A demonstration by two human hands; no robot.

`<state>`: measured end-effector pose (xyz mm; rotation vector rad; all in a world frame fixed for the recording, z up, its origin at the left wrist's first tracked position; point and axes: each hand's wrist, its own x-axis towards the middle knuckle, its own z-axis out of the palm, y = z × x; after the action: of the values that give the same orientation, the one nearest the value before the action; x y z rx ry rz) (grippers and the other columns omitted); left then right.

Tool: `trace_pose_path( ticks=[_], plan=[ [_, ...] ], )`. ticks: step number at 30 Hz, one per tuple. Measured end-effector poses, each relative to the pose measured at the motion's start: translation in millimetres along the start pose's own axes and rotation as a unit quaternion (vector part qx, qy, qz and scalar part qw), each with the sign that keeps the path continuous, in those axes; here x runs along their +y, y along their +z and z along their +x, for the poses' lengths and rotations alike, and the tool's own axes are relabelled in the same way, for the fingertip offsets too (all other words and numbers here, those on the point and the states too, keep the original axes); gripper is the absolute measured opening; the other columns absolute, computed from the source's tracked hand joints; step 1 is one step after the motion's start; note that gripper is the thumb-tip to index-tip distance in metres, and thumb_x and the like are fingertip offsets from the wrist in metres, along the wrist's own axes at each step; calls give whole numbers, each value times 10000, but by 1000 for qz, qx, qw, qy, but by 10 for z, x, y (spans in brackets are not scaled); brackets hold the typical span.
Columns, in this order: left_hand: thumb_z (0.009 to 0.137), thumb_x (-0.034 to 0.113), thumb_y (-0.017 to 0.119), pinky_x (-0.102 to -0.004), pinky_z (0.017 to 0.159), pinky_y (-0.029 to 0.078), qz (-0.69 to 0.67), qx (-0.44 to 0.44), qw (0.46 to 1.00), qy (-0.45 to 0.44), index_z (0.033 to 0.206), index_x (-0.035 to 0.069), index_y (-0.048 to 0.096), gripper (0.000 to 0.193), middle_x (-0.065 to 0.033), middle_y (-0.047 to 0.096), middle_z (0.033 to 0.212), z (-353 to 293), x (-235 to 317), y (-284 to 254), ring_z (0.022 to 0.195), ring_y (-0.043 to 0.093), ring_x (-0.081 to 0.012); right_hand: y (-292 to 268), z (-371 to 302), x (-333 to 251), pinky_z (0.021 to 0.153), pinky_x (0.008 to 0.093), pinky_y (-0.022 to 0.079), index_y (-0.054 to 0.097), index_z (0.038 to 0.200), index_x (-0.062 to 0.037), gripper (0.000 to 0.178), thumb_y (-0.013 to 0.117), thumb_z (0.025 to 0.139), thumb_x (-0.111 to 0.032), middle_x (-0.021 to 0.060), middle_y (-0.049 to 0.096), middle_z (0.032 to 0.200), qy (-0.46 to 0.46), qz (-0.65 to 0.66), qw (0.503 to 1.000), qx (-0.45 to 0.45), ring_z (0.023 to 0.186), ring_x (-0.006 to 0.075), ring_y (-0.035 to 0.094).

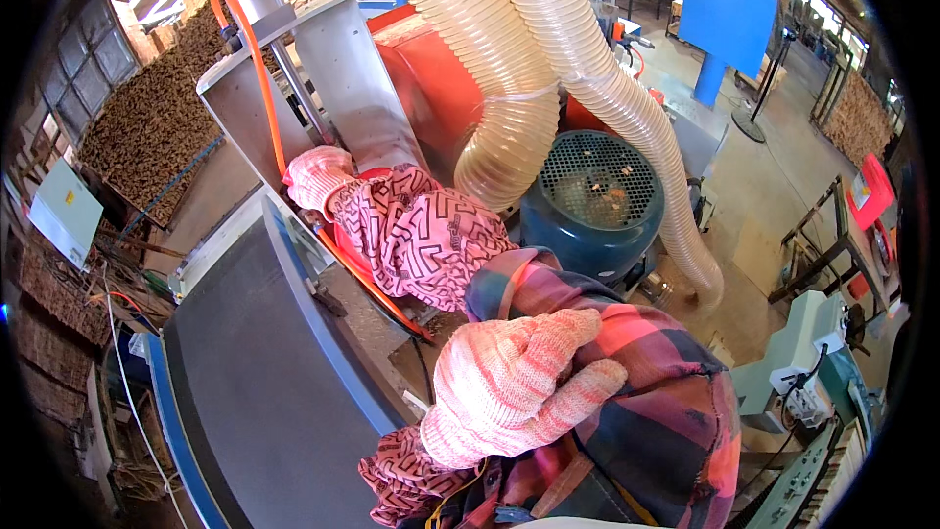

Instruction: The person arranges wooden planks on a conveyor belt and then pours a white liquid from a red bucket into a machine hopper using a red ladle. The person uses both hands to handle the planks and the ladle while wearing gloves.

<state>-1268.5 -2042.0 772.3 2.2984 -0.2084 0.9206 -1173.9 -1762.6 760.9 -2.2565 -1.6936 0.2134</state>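
My right hand, in a pink and white knit glove, reaches far up and left to the foot of a grey metal housing. Its fingers look curled; what they hold, if anything, is hidden. An orange hose runs down right beside this hand. A pink patterned oversleeve covers that forearm, above a plaid sleeve. My left hand, gloved alike, crosses in front and lies against the plaid sleeve, thumb apart from the fingers. Below my arms stretches a wide dark belt with blue edging.
Two ribbed clear ducts hang past a red drum-shaped body. A dark green motor with a perforated cover stands by my right arm. Stacked wood pieces fill the far left. A blue panel stands at the back right.
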Motion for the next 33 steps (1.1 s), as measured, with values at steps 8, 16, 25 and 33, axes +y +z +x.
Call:
trace_pose_path(
  ticks=[8,16,25,33],
  plan=[
    [719,209,814,-305,472,434,-28,28,999,10,1038,7,656,409,-49,604,659,-10,-127,67,519,580,-192,130,78,117,730,513,552,749,1009,-129,301,593,854,-335,102,716,1051,-40,26,999,7,988,289,688],
    [749,286,725,-348,462,484,-11,41,999,16,991,116,686,298,-58,679,851,-55,-156,134,608,648,-254,427,258,189,728,476,546,755,935,-159,295,577,789,-342,115,724,954,-104,47,983,141,921,295,697],
    [785,351,712,-404,468,447,14,40,999,-17,1031,44,642,400,-88,593,683,-46,-114,73,554,591,-299,135,101,156,812,477,535,699,1119,-138,472,631,831,-506,111,701,1091,-23,18,999,41,1016,305,671],
    [816,355,616,-419,456,417,60,30,997,26,953,87,624,301,-69,547,678,-116,-147,64,561,586,-267,341,134,138,788,490,530,721,1045,-209,341,548,832,-411,141,699,1038,-171,-9,980,105,982,322,671]
  ],
)
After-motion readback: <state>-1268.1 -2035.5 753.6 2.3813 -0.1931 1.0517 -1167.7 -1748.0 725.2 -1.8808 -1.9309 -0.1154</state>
